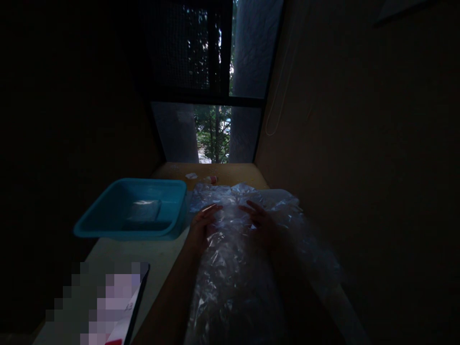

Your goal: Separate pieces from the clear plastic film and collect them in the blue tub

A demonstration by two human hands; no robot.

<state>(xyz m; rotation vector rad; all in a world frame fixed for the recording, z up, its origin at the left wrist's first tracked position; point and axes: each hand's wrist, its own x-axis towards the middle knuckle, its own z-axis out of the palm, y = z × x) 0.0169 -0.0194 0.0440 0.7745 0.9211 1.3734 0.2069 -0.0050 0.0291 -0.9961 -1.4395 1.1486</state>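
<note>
Crumpled clear plastic film (pixel 230 268) spreads over the middle of the table and runs toward the near edge. On its left side lies my left hand (pixel 204 223), fingers spread and pointing inward. My right hand (pixel 260 223) rests on the film's right side, its fingers apart too. Neither hand is closed round the film. More shiny plastic (pixel 287 203) is bunched to the right and beyond the hands. The scene is dark, and the right palm is hard to make out.
A blue basin (pixel 174 234) with a clear plastic packet (pixel 143 211) in it stands at the left. A dark-edged flat item (pixel 138 302), partly pixelated, lies at the near left. Beyond the table, a ledge (pixel 237 172) holds a small reddish object (pixel 213 179) below a window.
</note>
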